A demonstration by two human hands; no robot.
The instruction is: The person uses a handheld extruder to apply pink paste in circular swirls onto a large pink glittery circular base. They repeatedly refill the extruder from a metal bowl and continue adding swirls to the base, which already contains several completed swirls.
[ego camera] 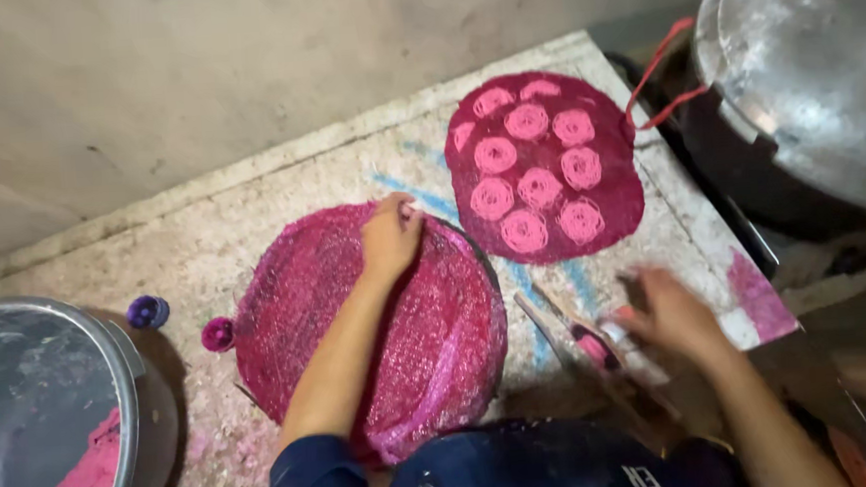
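Observation:
My left hand [390,236] rests at the far edge of a round magenta mat [439,343], fingers pinched on its rim. My right hand [670,311], blurred by motion, grips a wooden press tool [574,333] with pink dough in it, just right of that mat. Farther back lies a second round magenta mat [620,214] carrying several pink spiral coils of dough [540,187].
A metal pot [32,398] with pink dough inside stands at the left. Two small bottle caps, purple [147,311] and magenta [218,334], lie beside the near mat. A large steel lid [813,60] covers a dark vessel at the right. A stained slab [251,215] holds everything.

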